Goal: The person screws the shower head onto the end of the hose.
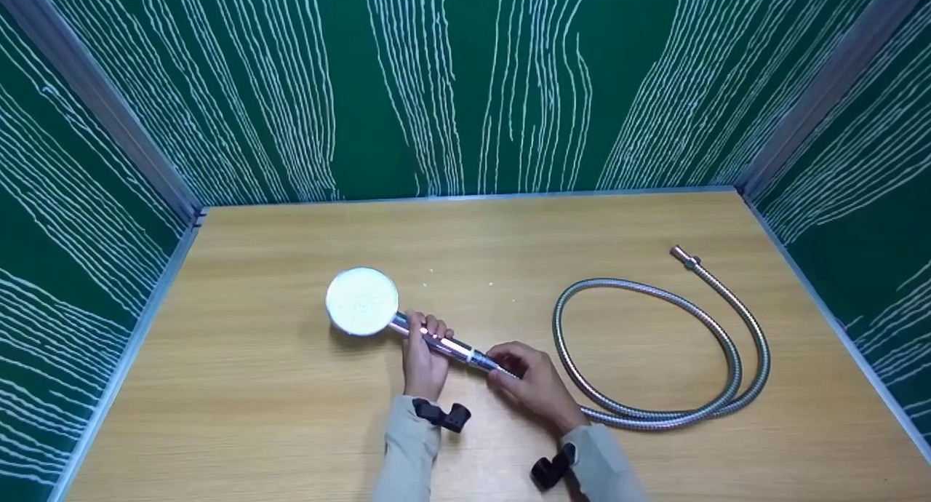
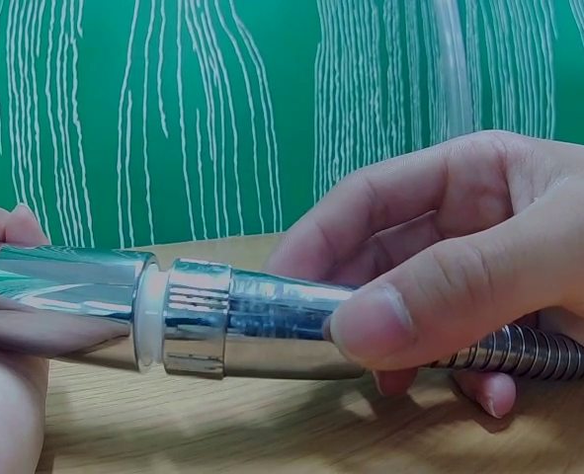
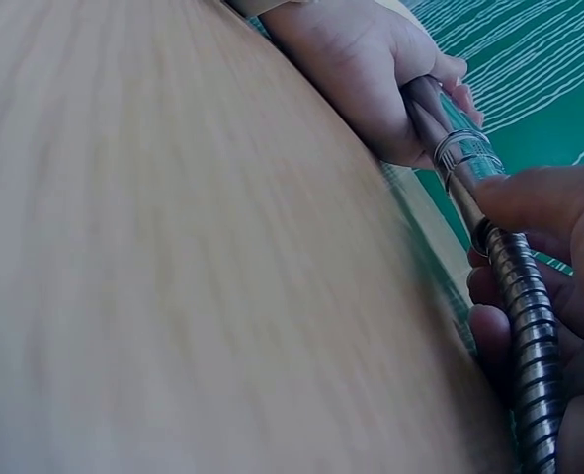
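A chrome shower head [image 1: 361,302] with a round pale face lies at an angle above the table. My left hand [image 1: 425,360] grips its handle [image 1: 451,348], thumb on the near side. At the handle's lower end, my right hand [image 1: 534,385] pinches the smooth conical nut [image 2: 282,316] of the metal shower hose [image 1: 647,418] between thumb and fingers. A narrow whitish ring [image 2: 151,316] shows between handle and nut in the left wrist view. The ribbed hose [image 3: 527,336] runs out beneath my right palm.
The hose loops over the right side of the wooden table [image 1: 254,269], its free end fitting [image 1: 684,256] pointing to the back. Small white specks [image 1: 491,284] lie mid-table. Green walls [image 1: 480,87] with white wavy lines enclose the back and sides.
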Demonstrator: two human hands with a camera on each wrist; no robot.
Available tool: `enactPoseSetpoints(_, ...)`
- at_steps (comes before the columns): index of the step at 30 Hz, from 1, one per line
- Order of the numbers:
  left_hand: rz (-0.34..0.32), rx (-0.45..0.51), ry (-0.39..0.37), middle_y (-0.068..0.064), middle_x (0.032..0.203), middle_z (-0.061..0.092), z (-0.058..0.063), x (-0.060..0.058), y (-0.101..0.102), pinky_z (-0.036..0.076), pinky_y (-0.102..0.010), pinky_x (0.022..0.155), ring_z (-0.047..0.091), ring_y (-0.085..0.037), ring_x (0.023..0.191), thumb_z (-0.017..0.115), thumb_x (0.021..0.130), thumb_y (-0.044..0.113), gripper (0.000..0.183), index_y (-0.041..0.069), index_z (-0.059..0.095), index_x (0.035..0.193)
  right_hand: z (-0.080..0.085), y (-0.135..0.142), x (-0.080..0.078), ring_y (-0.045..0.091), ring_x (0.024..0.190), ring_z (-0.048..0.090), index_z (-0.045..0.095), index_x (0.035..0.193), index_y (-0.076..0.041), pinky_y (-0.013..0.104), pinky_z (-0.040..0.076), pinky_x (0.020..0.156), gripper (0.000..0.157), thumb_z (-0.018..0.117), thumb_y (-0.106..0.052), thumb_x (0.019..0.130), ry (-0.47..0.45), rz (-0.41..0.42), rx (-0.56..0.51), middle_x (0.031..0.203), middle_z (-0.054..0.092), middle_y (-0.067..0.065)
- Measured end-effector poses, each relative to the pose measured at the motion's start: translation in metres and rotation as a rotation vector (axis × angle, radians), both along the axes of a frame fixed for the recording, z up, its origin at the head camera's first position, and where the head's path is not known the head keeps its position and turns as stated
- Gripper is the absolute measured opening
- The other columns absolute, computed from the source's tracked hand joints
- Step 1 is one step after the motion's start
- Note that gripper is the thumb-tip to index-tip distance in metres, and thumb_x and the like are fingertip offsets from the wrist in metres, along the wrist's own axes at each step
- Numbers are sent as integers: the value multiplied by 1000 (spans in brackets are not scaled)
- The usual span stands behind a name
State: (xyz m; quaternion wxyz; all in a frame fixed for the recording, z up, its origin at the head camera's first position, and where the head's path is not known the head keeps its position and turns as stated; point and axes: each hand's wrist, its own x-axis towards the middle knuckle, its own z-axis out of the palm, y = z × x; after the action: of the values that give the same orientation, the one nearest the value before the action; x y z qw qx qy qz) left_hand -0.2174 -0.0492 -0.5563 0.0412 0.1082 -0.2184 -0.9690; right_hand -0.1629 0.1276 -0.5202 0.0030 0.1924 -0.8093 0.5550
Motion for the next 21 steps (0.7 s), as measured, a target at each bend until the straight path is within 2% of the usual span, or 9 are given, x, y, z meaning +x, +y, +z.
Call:
enactPoseSetpoints(9,-1,4,6,3,61,38,-1,1,0,34,-24,62,37,-10,58,32,102,35,34,13,38,76,0,0,1,9,74,57,65,102,3,20,47,67,23,70,5,79,-18,4,12,87,67,12)
enactPoseSetpoints(15,2,-2,-15,4,62,37,1,1,0,33,-25,63,35,-10,58,30,103,33,35,14,39,75,2,0,-1,13,74,57,61,108,5,22,46,68,34,73,4,76,-42,5,19,92,67,13)
enactPoseSetpoints(21,-2,0,-24,3,63,38,2,1,0,34,-24,63,36,-10,59,32,102,34,35,14,40,76,0,0,-1,17,79,60,61,105,4,25,49,73,35,75,6,73,-4,2,21,94,67,13)
